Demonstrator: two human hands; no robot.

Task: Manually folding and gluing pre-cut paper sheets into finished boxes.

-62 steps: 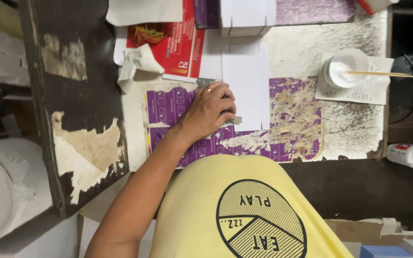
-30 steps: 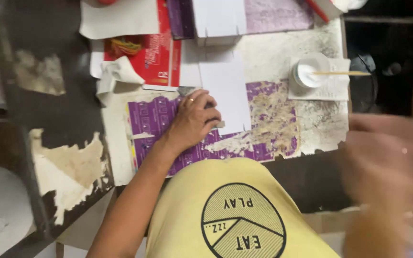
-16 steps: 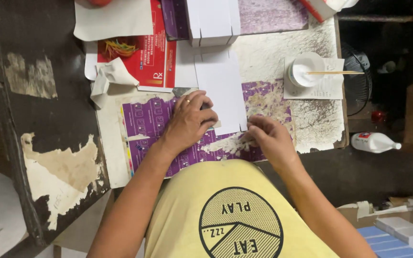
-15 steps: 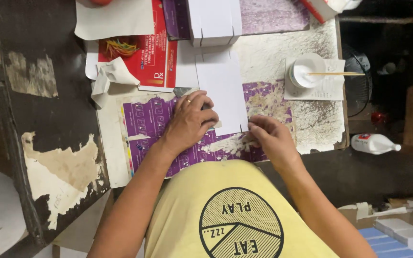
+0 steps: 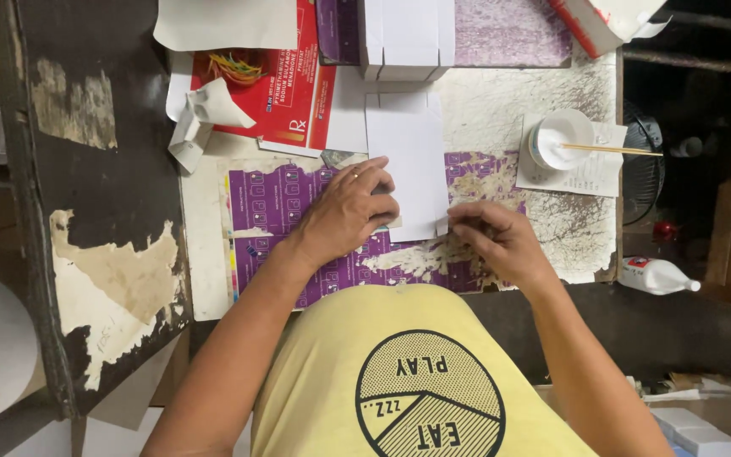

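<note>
Both hands work one white card (image 5: 408, 161): left hand (image 5: 344, 216) presses flat, right hand (image 5: 497, 241) pinches its lower corner. Thin, light, easily creased; edges look safest to hold.

Matt white card (image 5: 408, 161) under the left hand (image 5: 344, 211); glue-crusted purple printed sheet (image 5: 281, 203); worn, peeling dark tabletop (image 5: 103, 169).

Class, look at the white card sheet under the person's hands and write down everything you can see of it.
The white card sheet is a plain, unprinted rectangle, matte like thin cardboard. It lies flat on the purple printed sheet, its far edge near the stack of white folded cards. The left hand presses on its left side; the right hand pinches its near right corner.
</note>
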